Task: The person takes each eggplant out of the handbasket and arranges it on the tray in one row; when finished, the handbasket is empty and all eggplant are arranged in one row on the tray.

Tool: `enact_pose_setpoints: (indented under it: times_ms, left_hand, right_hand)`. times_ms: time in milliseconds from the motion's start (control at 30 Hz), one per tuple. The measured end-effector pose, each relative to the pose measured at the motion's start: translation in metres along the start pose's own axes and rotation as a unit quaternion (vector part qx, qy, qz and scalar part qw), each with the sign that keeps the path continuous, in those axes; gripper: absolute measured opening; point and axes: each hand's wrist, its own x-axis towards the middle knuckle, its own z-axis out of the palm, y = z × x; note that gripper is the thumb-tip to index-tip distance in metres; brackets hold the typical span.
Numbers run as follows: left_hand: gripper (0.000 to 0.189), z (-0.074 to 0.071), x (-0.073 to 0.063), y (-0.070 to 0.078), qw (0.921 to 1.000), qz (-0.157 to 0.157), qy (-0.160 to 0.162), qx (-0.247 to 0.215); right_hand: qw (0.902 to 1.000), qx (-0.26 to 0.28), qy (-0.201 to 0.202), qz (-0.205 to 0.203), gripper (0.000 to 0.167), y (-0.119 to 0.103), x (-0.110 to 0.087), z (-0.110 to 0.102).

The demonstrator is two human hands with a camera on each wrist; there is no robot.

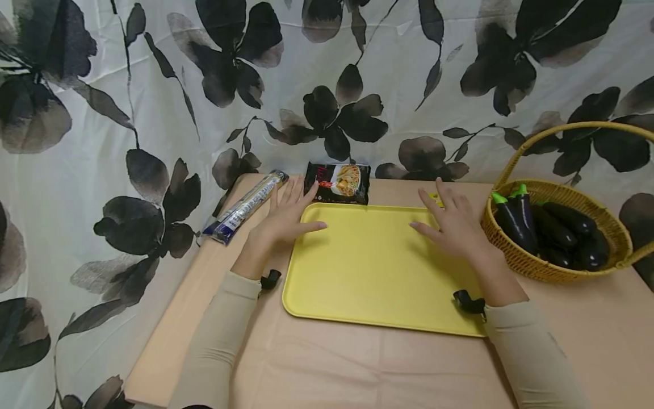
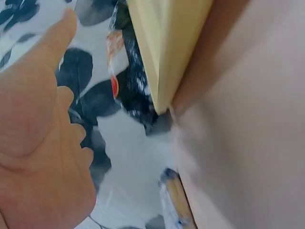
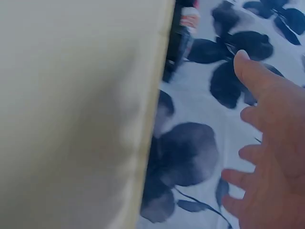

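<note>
While both hands reach out with their fingers spread and nothing held in them, the yellow tray (image 1: 368, 267) lies flat on the table (image 1: 409, 375) below and between them, its long axis running from side to side across the person's front. The left hand (image 1: 285, 220) is at the tray's far left corner, its thumb pointing inward over the rim; the right hand (image 1: 455, 227) is above the right part of the tray, its thumb also turned inward. Both wrist views show a gap between hand and rim, so neither seems to grip the tray, and the two hands stand well apart, about equally near it. Just behind the far edge is a black packet (image 1: 339, 183), nearer the left hand. A long, slim packet (image 1: 245, 208) slants to the left of the tray, its far end close to the left fingertips. Beyond the right hand, a wicker basket (image 1: 516, 260) holds eggplants (image 1: 557, 227), and a small yellow item (image 1: 436, 198) is partly hidden behind the right fingers.
</note>
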Motion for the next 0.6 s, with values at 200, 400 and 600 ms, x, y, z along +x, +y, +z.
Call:
enact_pose_setpoints:
  times_ms: [200,400,600]
  left_hand:
    - [0.114,0.000,-0.005,-0.026,0.9965,-0.016,-0.030,-0.076]
    - [0.114,0.010,-0.006,-0.049,0.9778,0.010,-0.095,-0.186]
    - [0.114,0.013,-0.009,-0.062,0.9618,0.027,-0.140,-0.233]
  right_hand:
    - [0.9959,0.079,0.045,-0.003,0.080,0.002,-0.008,-0.031]
    - [0.9885,0.141,0.050,0.021,0.075,0.014,-0.020,-0.055]
    - [0.9833,0.156,0.078,0.050,0.070,0.036,-0.034,-0.072]
